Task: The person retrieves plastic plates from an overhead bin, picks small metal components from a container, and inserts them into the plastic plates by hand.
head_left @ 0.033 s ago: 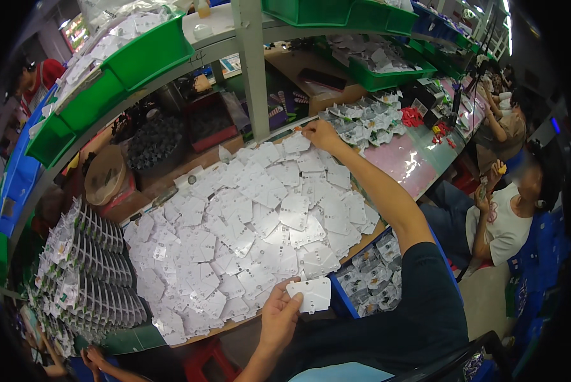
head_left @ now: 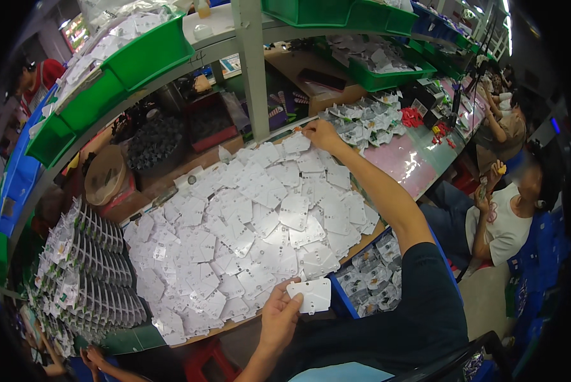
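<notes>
Near the front edge of the table, my left hand (head_left: 279, 313) pinches a flat white plastic plate (head_left: 312, 297) between thumb and fingers; the plate has small holes along its edges. My right hand (head_left: 322, 134) reaches to the far edge of a wide pile of similar white plates (head_left: 234, 219). Its fingers are drawn together beside a small orange spot, and what they hold, if anything, is too small to make out.
Stacked assembled parts (head_left: 94, 274) rise at the left. A blue crate (head_left: 344, 304) of bagged parts stands by my right arm. Behind are a bowl (head_left: 105, 173), a grey post (head_left: 250, 76) and green bins (head_left: 147, 54). A co-worker (head_left: 505, 219) sits at right.
</notes>
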Demonstrator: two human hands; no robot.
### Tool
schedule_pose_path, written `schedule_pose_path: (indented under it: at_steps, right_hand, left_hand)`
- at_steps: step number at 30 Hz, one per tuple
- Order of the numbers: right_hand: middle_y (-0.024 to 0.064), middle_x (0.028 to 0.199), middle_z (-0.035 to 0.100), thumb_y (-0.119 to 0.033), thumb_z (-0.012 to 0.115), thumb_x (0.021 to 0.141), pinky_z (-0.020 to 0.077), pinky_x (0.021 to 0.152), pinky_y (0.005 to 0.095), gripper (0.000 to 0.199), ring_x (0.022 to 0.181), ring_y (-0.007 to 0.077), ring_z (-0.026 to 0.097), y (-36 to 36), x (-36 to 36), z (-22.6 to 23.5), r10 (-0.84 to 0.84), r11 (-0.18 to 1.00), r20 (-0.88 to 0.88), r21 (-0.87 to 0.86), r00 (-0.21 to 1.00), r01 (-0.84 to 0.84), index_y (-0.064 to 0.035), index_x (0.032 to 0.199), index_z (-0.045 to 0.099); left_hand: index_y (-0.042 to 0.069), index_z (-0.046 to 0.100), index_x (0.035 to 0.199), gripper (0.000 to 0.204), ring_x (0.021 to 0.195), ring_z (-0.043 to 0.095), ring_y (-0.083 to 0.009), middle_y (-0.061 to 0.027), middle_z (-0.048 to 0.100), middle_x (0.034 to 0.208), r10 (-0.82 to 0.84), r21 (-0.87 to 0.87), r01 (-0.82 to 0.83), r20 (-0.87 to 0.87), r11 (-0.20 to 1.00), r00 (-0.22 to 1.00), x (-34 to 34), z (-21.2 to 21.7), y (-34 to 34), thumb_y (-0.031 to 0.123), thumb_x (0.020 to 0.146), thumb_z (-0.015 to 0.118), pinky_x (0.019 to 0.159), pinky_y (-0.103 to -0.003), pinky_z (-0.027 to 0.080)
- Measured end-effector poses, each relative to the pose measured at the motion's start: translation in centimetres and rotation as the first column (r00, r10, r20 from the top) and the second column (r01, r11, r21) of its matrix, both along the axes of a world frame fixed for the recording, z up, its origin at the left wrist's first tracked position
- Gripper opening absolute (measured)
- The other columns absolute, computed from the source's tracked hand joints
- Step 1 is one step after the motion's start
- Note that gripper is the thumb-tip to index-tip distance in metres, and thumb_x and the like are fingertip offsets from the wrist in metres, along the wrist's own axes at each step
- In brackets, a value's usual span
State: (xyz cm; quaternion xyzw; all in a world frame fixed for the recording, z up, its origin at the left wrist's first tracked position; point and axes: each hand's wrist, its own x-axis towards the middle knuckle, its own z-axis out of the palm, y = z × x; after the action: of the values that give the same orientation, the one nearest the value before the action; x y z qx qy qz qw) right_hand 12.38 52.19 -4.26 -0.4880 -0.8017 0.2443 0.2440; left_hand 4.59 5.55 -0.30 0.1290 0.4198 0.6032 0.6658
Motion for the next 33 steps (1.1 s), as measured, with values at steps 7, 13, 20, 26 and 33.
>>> schedule_pose_path:
  at_steps: [7, 13, 20, 26, 33]
  right_hand:
    - [0.0184, 0.095, 0.074, -0.022, 0.068, 0.087, 0.0536, 0.083, 0.0402, 0.022, 0.091, 0.0324, 0.071, -0.7, -0.6, 1.3, -0.036, 0.988, -0.127, -0.152, 0.991, 0.017, -0.0056, 0.097, 0.078]
    - [0.0087, 0.072, 0.068, -0.017, 0.067, 0.091, 0.0482, 0.056, 0.0310, 0.021, 0.059, 0.0135, 0.061, -1.6, 0.1, -0.6, -0.055, 0.997, -0.178, -0.054, 0.983, 0.046, 0.0017, 0.098, 0.074]
    - [0.0172, 0.093, 0.074, -0.021, 0.067, 0.087, 0.0532, 0.080, 0.0386, 0.025, 0.088, 0.0285, 0.071, 0.1, 0.0, 1.1, -0.118, 0.972, -0.261, -0.227, 0.958, 0.058, -0.0020, 0.101, 0.076]
    - [0.0126, 0.086, 0.071, -0.014, 0.066, 0.088, 0.0502, 0.067, 0.0331, 0.021, 0.075, 0.0197, 0.066, 3.2, 0.2, 0.8, -0.033, 0.995, -0.246, -0.104, 0.969, 0.008, 0.0019, 0.098, 0.074]
    - [0.0146, 0.094, 0.075, -0.018, 0.067, 0.085, 0.0537, 0.080, 0.0379, 0.021, 0.088, 0.0281, 0.071, 4.4, 1.0, -1.9, 0.071, 0.997, -0.126, 0.002, 0.990, -0.071, -0.0072, 0.099, 0.078]
  left_hand:
    - [0.000, 0.047, 0.137, 0.039, 0.096, 0.066, -0.0124, -0.0123, 0.068, 0.113, 0.002, 0.007, -0.002, 0.030, 1.000, 1.000, 0.3, 0.1, -0.2, 0.004, 0.099, 0.056, 0.079, -0.023, 0.051]
    - [-0.003, 0.046, 0.134, 0.037, 0.103, 0.068, -0.0216, -0.0170, 0.066, 0.116, 0.030, 0.007, -0.030, 0.087, 1.000, 0.996, 0.9, 0.1, -0.1, 0.000, 0.098, 0.054, 0.093, -0.036, 0.056]
    - [-0.003, 0.046, 0.134, 0.037, 0.106, 0.067, -0.0222, -0.0179, 0.065, 0.119, 0.038, 0.009, -0.039, 0.065, 0.999, 0.997, 0.7, 0.0, -0.6, 0.000, 0.098, 0.054, 0.093, -0.037, 0.056]
    - [-0.003, 0.046, 0.134, 0.038, 0.106, 0.067, -0.0221, -0.0181, 0.065, 0.119, 0.038, -0.011, -0.038, 0.049, 0.999, 0.998, 0.8, -0.5, -0.7, -0.001, 0.098, 0.055, 0.093, -0.037, 0.056]
    - [-0.003, 0.046, 0.134, 0.038, 0.104, 0.067, -0.0214, -0.0183, 0.065, 0.119, 0.037, -0.028, -0.036, 0.062, 0.999, 0.997, 0.9, -0.1, -0.3, 0.000, 0.098, 0.055, 0.094, -0.036, 0.055]
